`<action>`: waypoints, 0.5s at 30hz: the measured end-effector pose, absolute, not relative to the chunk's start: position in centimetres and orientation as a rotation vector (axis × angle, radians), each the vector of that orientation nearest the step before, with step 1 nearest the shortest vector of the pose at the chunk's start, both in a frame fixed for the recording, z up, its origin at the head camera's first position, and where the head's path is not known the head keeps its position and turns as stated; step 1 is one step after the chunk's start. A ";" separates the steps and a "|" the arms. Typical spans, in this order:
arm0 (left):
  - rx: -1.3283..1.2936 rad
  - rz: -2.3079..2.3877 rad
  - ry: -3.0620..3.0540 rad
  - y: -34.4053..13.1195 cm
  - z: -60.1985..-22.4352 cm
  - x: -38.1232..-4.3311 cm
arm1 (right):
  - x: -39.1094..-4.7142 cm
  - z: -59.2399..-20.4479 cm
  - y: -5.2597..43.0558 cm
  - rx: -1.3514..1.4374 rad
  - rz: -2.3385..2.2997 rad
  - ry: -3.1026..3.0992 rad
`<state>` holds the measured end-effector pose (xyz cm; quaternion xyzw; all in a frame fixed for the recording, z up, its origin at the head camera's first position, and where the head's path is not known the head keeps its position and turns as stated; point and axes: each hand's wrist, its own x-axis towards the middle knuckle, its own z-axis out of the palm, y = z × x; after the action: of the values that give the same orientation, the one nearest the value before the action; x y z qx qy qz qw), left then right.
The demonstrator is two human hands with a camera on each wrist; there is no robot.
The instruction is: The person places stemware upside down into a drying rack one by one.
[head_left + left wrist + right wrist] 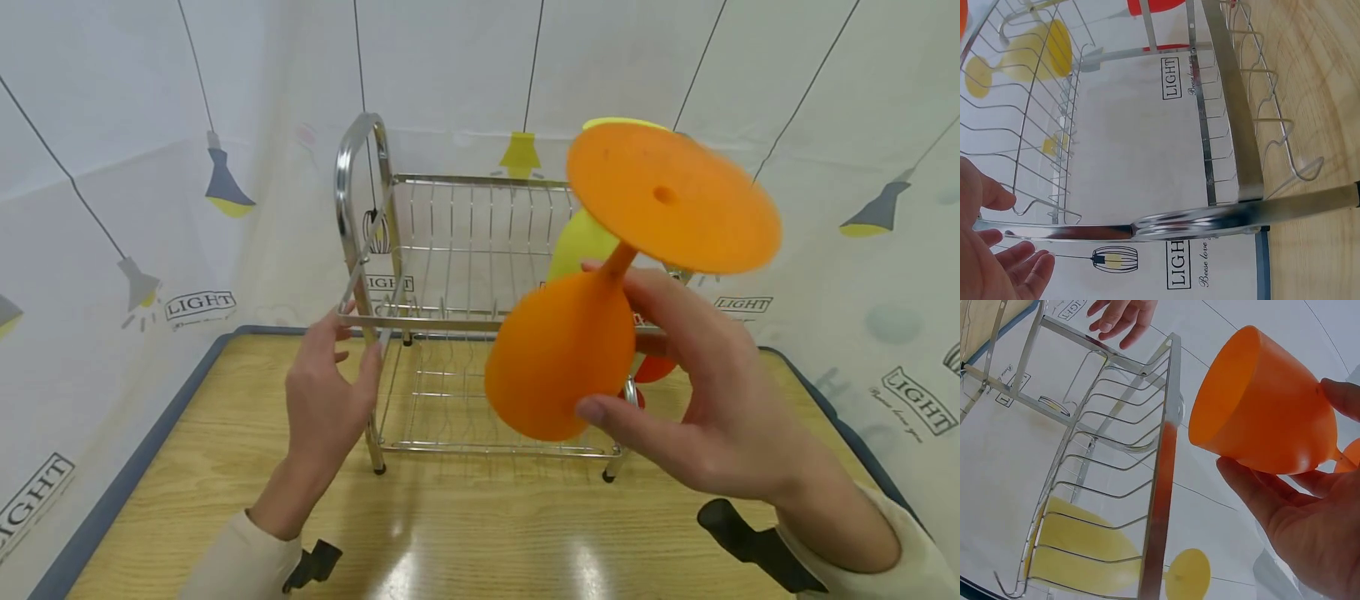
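Note:
My right hand (720, 408) holds an orange plastic goblet (562, 358) by its bowl, thumb on one side and fingers on the other. The goblet is tipped, its round foot up and its mouth downward, in front of the metal dish rack (442, 323). In the right wrist view the bowl's opening faces the rack's upper tier. At the rack's left front corner is my left hand (330, 387), its thumb and loosely bent fingers on either side of the frame; firm contact cannot be made out. A yellow goblet (1085, 550) lies in the upper tier's right end.
Something red (655, 368) shows at the rack's lower right, mostly hidden behind my right hand. The two-tier rack stands on a wood-grain table (480, 525). Behind and around it hangs a white cloth (465, 75) printed with lamps.

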<state>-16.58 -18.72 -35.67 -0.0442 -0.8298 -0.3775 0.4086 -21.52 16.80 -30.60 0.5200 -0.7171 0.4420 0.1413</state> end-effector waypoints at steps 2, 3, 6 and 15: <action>-0.098 -0.967 -2.091 -18.8 -35.6 -16.8 | -17.6 -25.3 14.2 1.479 1.236 -2.089; -0.086 -0.974 -2.094 -18.9 -35.6 -16.9 | -17.8 -25.0 14.5 1.473 1.175 -2.148; -0.045 -0.989 -2.113 -19.0 -35.7 -17.4 | -16.5 -22.6 13.3 1.428 1.175 -2.167; 0.044 -1.016 -2.164 -19.2 -36.2 -18.8 | -14.7 -18.7 10.5 1.173 1.097 -2.196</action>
<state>-18.84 -19.25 -36.21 0.0171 -0.8421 -0.3953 0.3664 -14.74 10.54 -18.71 0.4217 -0.7893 0.3944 0.2089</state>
